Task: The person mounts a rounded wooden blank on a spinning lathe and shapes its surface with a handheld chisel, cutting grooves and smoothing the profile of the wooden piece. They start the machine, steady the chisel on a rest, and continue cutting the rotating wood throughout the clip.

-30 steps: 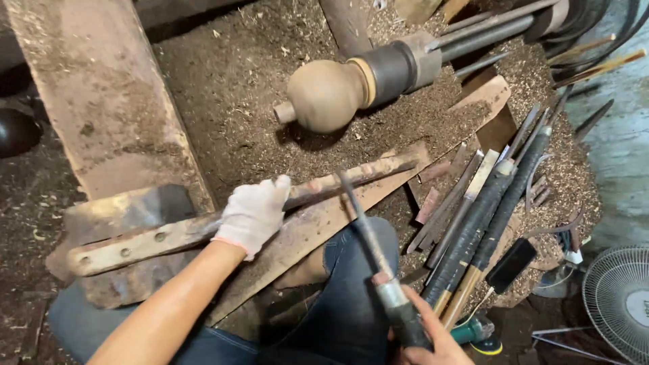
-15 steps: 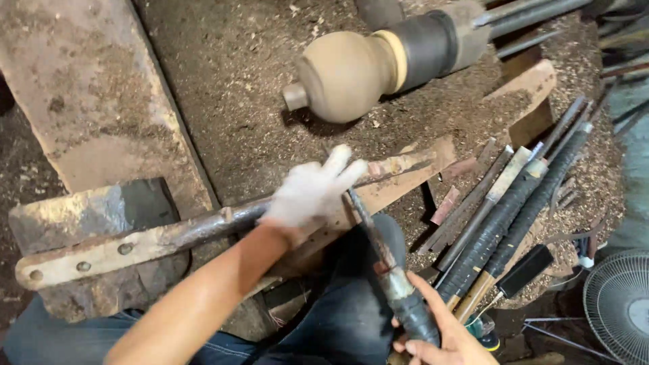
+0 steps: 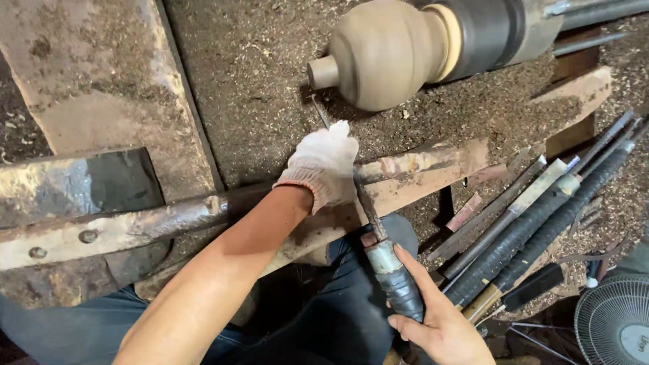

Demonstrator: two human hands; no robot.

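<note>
Both hands (image 3: 324,162) (image 3: 439,328) grip chisel (image 3: 389,270); tip seemingly near workpiece (image 3: 385,57).

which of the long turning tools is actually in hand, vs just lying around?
The wrapped-handle chisel: bare right hand grips its handle, gloved left hand steadies its blade on the rusty tool rest. The spare tools lie untouched to the right.

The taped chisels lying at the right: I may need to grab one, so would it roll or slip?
The chisels look long, round and metal, so probably stiff and fairly heavy. Round shafts could roll if nudged, though they lie packed side by side in sawdust. The wrapped tape likely gives decent grip.
</note>
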